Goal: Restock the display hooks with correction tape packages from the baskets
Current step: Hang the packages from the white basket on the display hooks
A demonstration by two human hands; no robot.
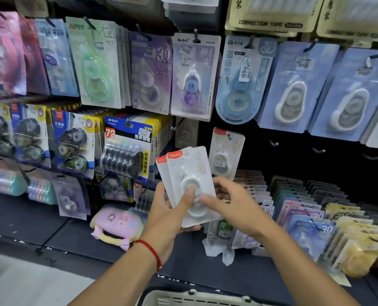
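Black pegboard wall (294, 155) of hooks above dark shelf (29, 217)

Basket (197, 300) is running off the bottom edge, only its rim showing. Left hand (170, 215) is covering the lower held packages (190, 173); their count is staying unclear. Far-left hanging packs (4, 51) are blurring out.

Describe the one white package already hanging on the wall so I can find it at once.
Start at the display wall, in the dark lower-middle stretch under the pale blue packs. The hung package sits just above the right hand, alone on its hook. It is small, white, with a red top corner; the hooks to its right are bare.
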